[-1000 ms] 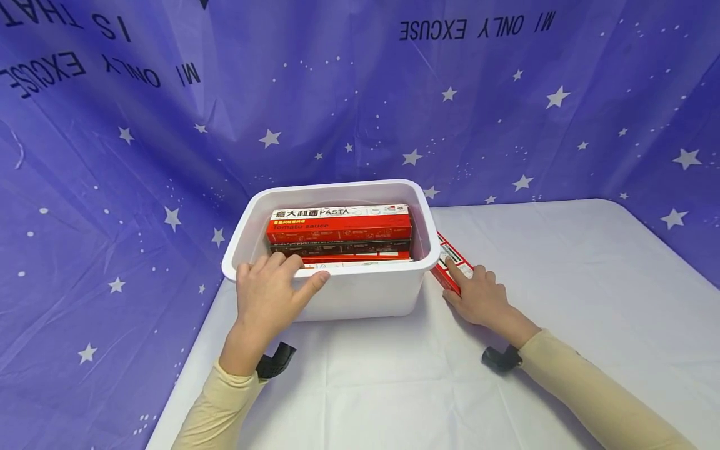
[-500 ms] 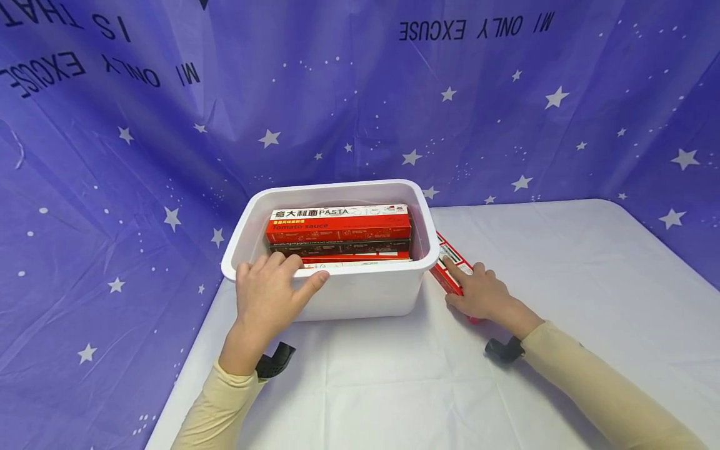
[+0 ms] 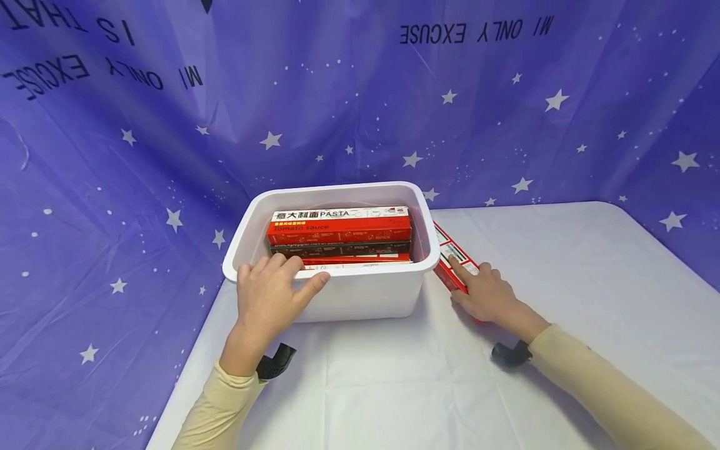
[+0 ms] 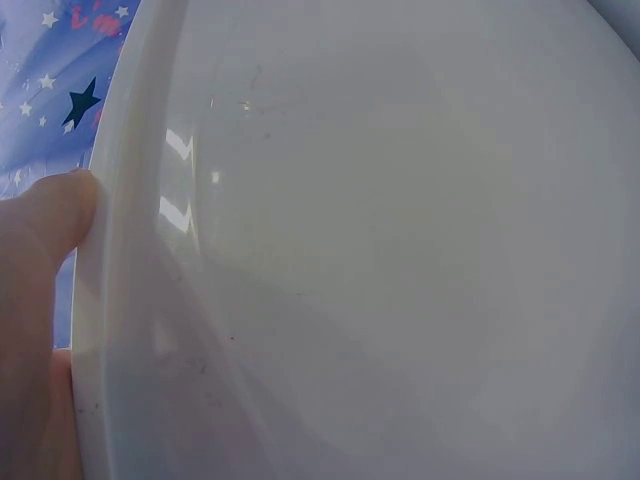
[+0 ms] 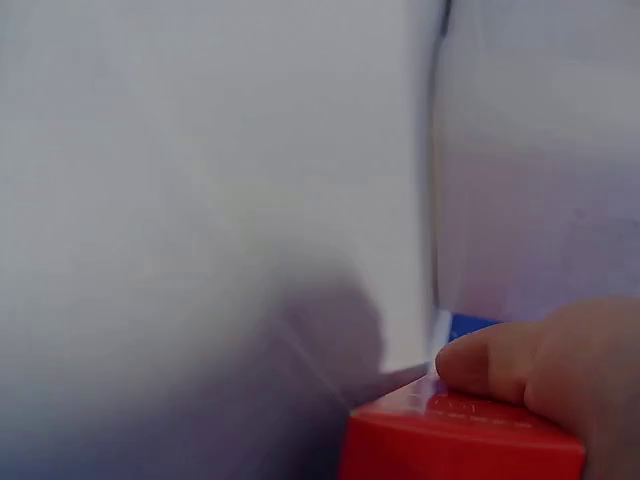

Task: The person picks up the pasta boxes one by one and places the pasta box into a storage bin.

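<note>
My left hand grips the near-left rim of a white plastic bin, fingers over the inside and thumb along the edge. Several long pasta boxes lie inside the bin: a red and white tomato sauce one at the back, a black pepper one before it, others nearer the front wall. To the right of the bin, my right hand holds a red pasta box lying slantwise, index finger on its top label, thumb at its side. In the right wrist view, the red end of that box shows under a digit.
A white cloth covers the table, reaching right and forward of the bin. Behind and to the left hangs a purple star-printed curtain. Black wrist mounts sit below both hands.
My right hand has shifted slightly right with the red pasta box, whose near end now shows past the hand. The left hand stays on the bin's rim.
</note>
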### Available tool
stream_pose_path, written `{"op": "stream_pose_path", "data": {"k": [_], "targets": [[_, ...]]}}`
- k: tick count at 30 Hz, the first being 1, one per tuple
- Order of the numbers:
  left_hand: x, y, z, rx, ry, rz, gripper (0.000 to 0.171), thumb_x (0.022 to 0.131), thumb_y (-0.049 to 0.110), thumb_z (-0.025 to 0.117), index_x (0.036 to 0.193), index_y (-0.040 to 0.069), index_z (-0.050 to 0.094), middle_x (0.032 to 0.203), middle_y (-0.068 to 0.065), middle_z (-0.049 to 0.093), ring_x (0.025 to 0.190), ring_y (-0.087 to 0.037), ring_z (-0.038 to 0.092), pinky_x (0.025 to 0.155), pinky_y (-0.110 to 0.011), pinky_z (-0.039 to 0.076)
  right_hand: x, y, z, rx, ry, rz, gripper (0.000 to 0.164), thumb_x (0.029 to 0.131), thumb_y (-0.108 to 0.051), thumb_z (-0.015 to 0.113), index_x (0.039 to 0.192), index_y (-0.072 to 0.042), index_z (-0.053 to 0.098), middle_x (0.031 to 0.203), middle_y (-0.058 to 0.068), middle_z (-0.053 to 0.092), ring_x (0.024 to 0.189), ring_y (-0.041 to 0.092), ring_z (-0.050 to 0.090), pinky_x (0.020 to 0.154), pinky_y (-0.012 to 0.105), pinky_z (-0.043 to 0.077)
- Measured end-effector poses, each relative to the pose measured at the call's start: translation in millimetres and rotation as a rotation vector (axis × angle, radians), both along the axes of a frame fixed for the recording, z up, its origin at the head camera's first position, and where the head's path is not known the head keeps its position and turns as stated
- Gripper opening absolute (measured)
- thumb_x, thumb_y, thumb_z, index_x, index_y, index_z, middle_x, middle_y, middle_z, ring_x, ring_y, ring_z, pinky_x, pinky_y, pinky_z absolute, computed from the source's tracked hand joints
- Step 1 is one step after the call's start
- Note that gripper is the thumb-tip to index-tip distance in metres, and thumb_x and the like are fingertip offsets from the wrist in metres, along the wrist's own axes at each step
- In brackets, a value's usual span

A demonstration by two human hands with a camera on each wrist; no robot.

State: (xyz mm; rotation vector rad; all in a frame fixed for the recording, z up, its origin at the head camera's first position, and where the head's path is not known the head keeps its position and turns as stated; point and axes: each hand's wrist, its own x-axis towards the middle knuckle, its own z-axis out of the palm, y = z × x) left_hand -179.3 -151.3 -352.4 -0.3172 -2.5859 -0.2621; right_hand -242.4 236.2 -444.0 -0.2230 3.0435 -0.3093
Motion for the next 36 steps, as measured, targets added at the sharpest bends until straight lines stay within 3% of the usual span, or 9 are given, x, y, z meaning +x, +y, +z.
{"op": "stream_pose_path", "data": {"k": [5,14,23,29,36], "targets": [[0.2,0,-0.2,-0.004,-0.003,0.005,0.057,0.088,0.064,0.062,0.099,0.009,0.071,0.09,-0.011,0.07,0.083,-0.033,0.062,0.072,-0.048,0.036,-0.7,13,23.9,-0.004,0.037,0.015,0.074,0.097,-0.04,0.055,0.162,-0.019,0.026,0.113,0.037,0.049,0.086,0.04,0.051,0.056,0.044,0.044],[0.7,-1,0.0,-0.006,-0.007,0.008,0.057,0.089,0.064,0.062,0.099,0.009,0.072,0.091,-0.011,0.071,0.083,-0.033,0.062,0.072,-0.047,0.036,-5.3,34,89.3,0.026,0.049,0.05,0.074,0.097,-0.039,0.052,0.162,-0.017,0.023,0.109,0.035,0.047,0.089,0.041,0.051,0.057,0.043,0.045],[2.1,-3,-1.1,0.003,0.0,0.015,0.055,0.088,0.062,0.064,0.099,0.009,0.072,0.091,-0.011,0.071,0.085,-0.033,0.063,0.072,-0.048,0.036,-15.0,29,146.7,0.065,0.071,0.135,0.074,0.098,-0.041,0.055,0.162,-0.02,0.025,0.108,0.032,0.05,0.092,0.037,0.052,0.058,0.04,0.049],[1.6,-1,-1.4,0.002,0.005,-0.002,0.055,0.088,0.062,0.063,0.099,0.009,0.072,0.091,-0.011,0.071,0.083,-0.032,0.062,0.071,-0.047,0.036,-17.6,16,173.1,0.074,0.062,0.184,0.074,0.098,-0.041,0.056,0.163,-0.024,0.024,0.113,0.029,0.051,0.097,0.035,0.053,0.064,0.041,0.051],[0.3,0,-0.5,0.005,0.001,-0.004,0.056,0.088,0.063,0.063,0.1,0.008,0.072,0.092,-0.012,0.071,0.084,-0.033,0.062,0.072,-0.047,0.036,-18.0,-2,190.3,0.066,0.09,0.287,0.07,0.099,-0.042,0.056,0.161,-0.031,0.026,0.116,0.024,0.052,0.096,0.03,0.053,0.063,0.038,0.048]]}}
